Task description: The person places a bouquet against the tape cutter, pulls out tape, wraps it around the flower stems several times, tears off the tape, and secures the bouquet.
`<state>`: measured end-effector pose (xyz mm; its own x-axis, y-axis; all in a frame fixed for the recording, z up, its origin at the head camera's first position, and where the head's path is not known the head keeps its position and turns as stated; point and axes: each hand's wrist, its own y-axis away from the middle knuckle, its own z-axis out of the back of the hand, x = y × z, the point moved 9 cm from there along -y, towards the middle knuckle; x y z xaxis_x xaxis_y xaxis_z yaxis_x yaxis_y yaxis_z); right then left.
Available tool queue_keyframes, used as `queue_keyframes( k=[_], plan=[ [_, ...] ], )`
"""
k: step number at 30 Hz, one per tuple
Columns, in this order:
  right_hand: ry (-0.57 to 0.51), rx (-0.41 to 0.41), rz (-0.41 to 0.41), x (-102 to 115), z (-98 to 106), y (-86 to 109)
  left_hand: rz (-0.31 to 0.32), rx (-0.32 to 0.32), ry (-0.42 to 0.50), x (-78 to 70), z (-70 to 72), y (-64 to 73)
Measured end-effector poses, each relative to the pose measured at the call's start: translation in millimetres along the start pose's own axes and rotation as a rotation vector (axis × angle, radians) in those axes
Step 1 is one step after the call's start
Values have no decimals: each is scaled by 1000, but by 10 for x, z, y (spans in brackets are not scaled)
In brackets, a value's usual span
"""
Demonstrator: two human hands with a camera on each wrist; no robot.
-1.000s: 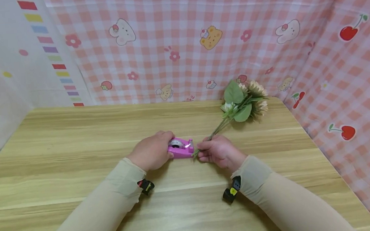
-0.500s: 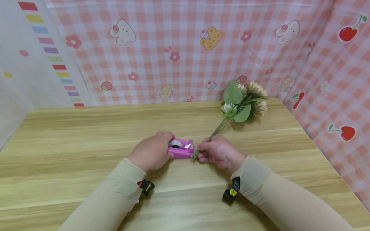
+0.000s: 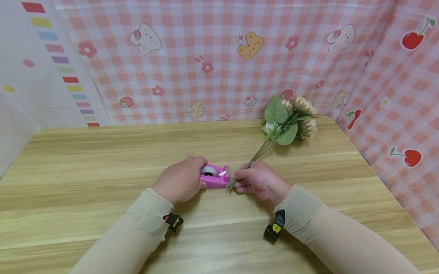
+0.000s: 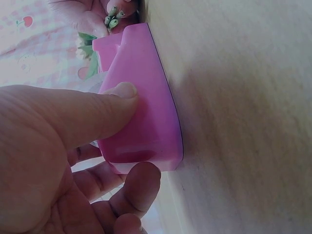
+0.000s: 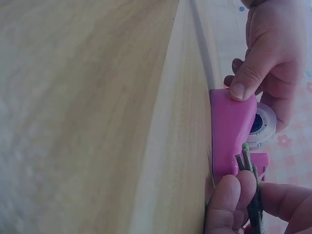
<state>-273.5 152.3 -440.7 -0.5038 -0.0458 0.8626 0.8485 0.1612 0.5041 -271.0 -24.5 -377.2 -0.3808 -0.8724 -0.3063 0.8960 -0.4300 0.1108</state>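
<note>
My left hand (image 3: 180, 180) grips the back end of a pink tape dispenser (image 3: 216, 181) on the table. In the left wrist view its thumb presses the side of the dispenser (image 4: 141, 97). A roll of clear tape (image 5: 264, 126) sits in the dispenser, partly covered by that hand. My right hand (image 3: 262, 180) pinches the lower stems of a bunch of flowers (image 3: 258, 152), right by the dispenser's cutter end. The cut stem ends (image 5: 246, 158) poke out past the fingertips. Pale blooms (image 3: 304, 105) and green leaves (image 3: 277, 111) lie toward the back right.
A wood-grain table (image 3: 90, 173) lies under both hands. Behind it hangs a pink checked cloth (image 3: 181, 49) with cartoon prints, and another checked cloth (image 3: 426, 108) runs along the right side. A white cloth (image 3: 0, 107) borders the left. Small black wrist cameras (image 3: 272, 232) hang below the sleeves.
The stem ends have shifted slightly within the right hand's pinch between the first frame and the later ones. Both hands and the tape dispenser stay in place.
</note>
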Motion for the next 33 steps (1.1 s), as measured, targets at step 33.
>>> queue_keyframes(
  k=[33],
  plan=[
    [12, 3, 14, 16, -12, 21, 0, -4, 7, -19, 14, 13]
  ],
)
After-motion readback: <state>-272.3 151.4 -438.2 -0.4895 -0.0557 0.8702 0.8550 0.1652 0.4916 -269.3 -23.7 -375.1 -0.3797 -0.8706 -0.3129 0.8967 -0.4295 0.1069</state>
